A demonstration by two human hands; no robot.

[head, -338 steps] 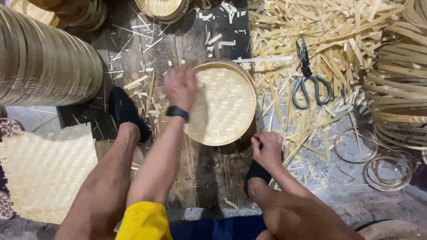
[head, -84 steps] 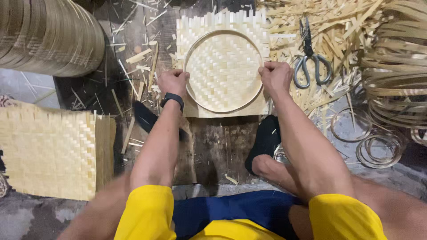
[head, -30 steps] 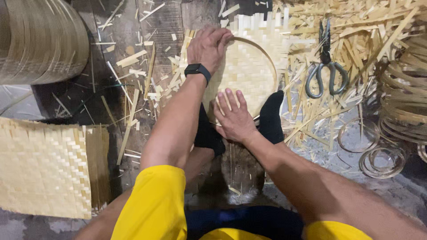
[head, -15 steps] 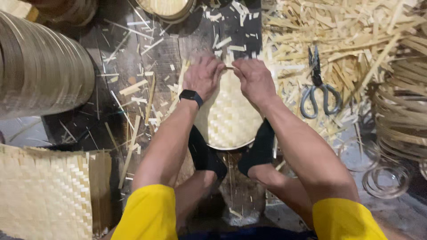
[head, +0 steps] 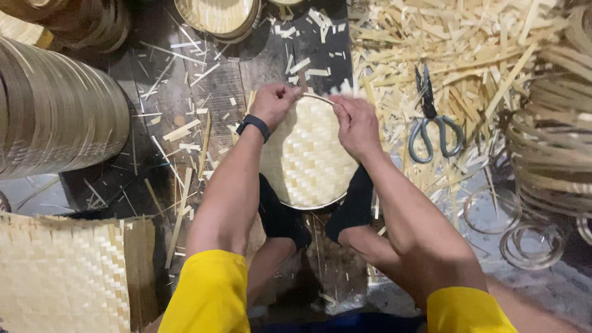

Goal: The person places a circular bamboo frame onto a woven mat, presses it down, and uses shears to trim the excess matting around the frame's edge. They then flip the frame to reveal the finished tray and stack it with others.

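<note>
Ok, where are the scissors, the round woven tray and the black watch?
scissors [head: 430, 120]: head view, on the pivot.
round woven tray [head: 306, 161]: head view, on its woven middle.
black watch [head: 253, 125]: head view, on the band.

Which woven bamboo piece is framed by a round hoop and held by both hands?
The round woven tray between the feet, unlike the flat square mat lying untouched at lower left.

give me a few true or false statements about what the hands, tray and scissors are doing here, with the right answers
1. Both hands, left hand and right hand, grip the far rim of the round woven tray. True.
2. The scissors are in the right hand. False: they lie on the bamboo strips, apart from it.
3. The feet in black socks brace the tray's near edge. True.
4. The flat woven mat covers the tray. False: it lies apart, at lower left.
</note>
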